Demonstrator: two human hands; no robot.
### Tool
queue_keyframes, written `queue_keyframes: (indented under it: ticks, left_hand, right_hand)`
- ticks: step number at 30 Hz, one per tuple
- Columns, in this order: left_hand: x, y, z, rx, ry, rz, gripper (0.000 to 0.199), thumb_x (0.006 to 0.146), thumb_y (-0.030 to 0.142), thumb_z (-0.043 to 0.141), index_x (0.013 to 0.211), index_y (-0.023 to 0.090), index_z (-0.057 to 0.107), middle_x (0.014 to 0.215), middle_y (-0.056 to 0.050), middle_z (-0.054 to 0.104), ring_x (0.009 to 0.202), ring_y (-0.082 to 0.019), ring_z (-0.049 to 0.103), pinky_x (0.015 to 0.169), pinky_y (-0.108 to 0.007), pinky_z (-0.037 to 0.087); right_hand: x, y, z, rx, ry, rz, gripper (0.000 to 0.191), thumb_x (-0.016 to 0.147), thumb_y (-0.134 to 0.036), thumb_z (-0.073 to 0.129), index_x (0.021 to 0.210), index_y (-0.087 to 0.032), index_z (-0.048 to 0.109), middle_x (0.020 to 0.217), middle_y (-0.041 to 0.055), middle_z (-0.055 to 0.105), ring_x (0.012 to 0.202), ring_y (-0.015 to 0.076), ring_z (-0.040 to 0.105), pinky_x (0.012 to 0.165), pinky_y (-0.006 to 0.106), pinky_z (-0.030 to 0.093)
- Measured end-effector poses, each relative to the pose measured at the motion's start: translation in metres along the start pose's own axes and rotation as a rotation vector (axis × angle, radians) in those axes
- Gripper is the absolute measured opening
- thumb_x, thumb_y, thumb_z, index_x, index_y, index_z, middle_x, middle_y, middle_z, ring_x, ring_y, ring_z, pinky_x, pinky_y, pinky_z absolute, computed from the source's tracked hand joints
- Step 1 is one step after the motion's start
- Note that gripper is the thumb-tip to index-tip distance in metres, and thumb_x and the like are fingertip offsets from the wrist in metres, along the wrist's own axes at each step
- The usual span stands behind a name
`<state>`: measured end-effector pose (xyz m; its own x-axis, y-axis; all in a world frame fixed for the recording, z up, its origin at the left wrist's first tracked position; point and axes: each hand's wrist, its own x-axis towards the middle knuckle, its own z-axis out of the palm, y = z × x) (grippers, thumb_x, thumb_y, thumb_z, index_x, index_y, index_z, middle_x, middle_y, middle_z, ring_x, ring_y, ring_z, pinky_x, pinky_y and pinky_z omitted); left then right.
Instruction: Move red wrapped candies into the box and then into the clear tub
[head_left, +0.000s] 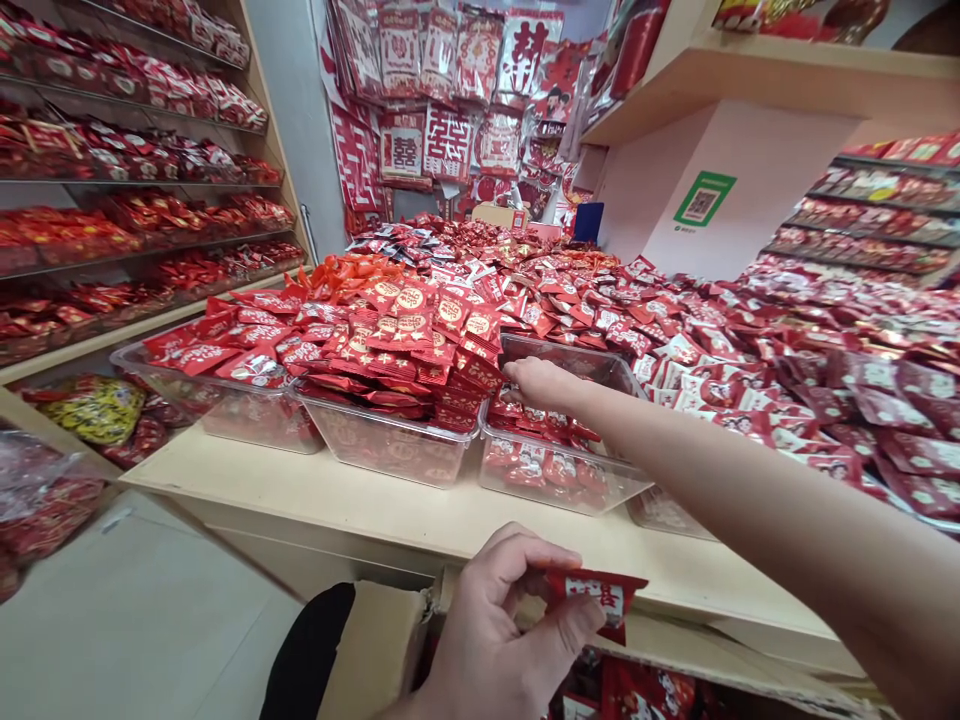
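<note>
My left hand (517,615) is closed round a small red packet (611,597) with white and red characters, held above an open cardboard box (386,640). My right arm reaches across to a clear plastic bin (562,480) that is partly filled with red packets. At this bin's back left, my right hand (544,385) has its fingers bent down beside the heaped packets; what they hold, if anything, is hidden. Just left of it, red packets with gold print (405,330) rise above the rim of another clear bin (390,450).
Wooden shelves of red packets (142,215) line the left side. Packaged red decorations (450,100) hang at the back. More packets (787,400) cover the right of the counter (315,490). A green-framed code (703,202) is on the pale panel.
</note>
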<state>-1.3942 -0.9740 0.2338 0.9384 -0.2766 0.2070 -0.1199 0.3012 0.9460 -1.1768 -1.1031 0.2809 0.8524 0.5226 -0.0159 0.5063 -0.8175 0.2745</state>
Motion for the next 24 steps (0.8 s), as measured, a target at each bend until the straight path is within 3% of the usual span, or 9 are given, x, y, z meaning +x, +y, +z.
queue_keyframes:
  ticks: [3,8,12,15,16,18,21,24]
  left_hand:
    - [-0.001,0.001,0.003,-0.057,0.014,-0.067,0.019,0.069,0.027,0.067,0.08,0.014,0.061,0.081,-0.004,0.055,0.069,-0.011,0.055,0.062,-0.022,0.045]
    - [-0.002,0.002,0.007,-0.162,-0.009,-0.191,0.031,0.072,0.031,0.065,0.096,0.015,0.053,0.081,-0.004,0.061,0.074,-0.013,0.056,0.068,-0.023,0.043]
    - [-0.001,-0.001,0.004,-0.144,0.037,-0.172,0.042,0.07,0.029,0.067,0.104,0.018,0.044,0.081,-0.002,0.058,0.076,-0.012,0.056,0.07,-0.023,0.043]
    - [0.001,-0.001,0.003,-0.177,0.108,-0.135,0.038,0.07,0.027,0.068,0.098,0.018,0.043,0.079,-0.001,0.057,0.072,-0.01,0.054,0.068,-0.021,0.042]
    - [0.001,0.0,0.003,-0.196,0.126,-0.119,0.037,0.07,0.026,0.068,0.096,0.018,0.043,0.079,0.0,0.057,0.072,-0.009,0.053,0.068,-0.02,0.042]
    - [0.002,0.001,0.004,-0.238,0.14,-0.101,0.036,0.07,0.022,0.068,0.095,0.019,0.043,0.077,0.002,0.056,0.07,-0.007,0.053,0.067,-0.018,0.043]
    - [0.001,0.002,0.006,-0.282,0.111,-0.107,0.035,0.07,0.019,0.068,0.094,0.02,0.042,0.073,0.005,0.056,0.067,-0.006,0.054,0.064,-0.017,0.043]
    - [-0.003,0.002,0.009,-0.253,0.089,-0.093,0.03,0.072,0.018,0.066,0.09,0.019,0.043,0.077,0.003,0.059,0.071,-0.006,0.055,0.067,-0.017,0.043]
  right_hand:
    - [-0.003,0.0,0.001,0.006,0.014,-0.007,0.032,0.081,-0.039,0.05,0.099,-0.013,0.053,0.102,0.0149,0.058,0.096,0.0241,0.054,0.077,0.029,0.042]
    - [-0.001,0.004,0.0,0.023,0.028,-0.066,0.03,0.08,-0.037,0.051,0.097,-0.012,0.057,0.099,0.0147,0.059,0.093,0.0233,0.055,0.079,0.029,0.041]
    - [-0.018,0.002,-0.022,0.058,0.097,-0.051,0.023,0.079,-0.029,0.052,0.093,-0.012,0.059,0.095,0.0138,0.06,0.093,0.0224,0.054,0.08,0.03,0.04]
    - [-0.069,-0.017,-0.047,0.37,0.272,0.037,0.021,0.082,-0.032,0.048,0.087,-0.015,0.06,0.082,0.0067,0.063,0.076,0.0165,0.058,0.068,0.027,0.044]
    - [-0.092,-0.026,-0.053,0.528,0.288,0.059,0.023,0.082,-0.036,0.047,0.086,-0.017,0.06,0.077,0.0043,0.063,0.069,0.0145,0.057,0.062,0.025,0.044]
    - [-0.142,-0.048,-0.058,0.784,0.191,0.062,0.026,0.081,-0.043,0.047,0.085,-0.02,0.06,0.07,0.0023,0.062,0.061,0.0134,0.057,0.054,0.024,0.045]
    - [-0.197,-0.074,-0.05,1.062,0.184,0.085,0.03,0.081,-0.039,0.05,0.108,-0.027,0.051,0.085,0.0022,0.064,0.069,0.014,0.06,0.055,0.022,0.048]
    - [-0.213,-0.084,-0.037,1.239,0.188,0.056,0.029,0.081,-0.038,0.051,0.109,-0.035,0.048,0.094,-0.0005,0.063,0.075,0.0134,0.06,0.06,0.022,0.05]
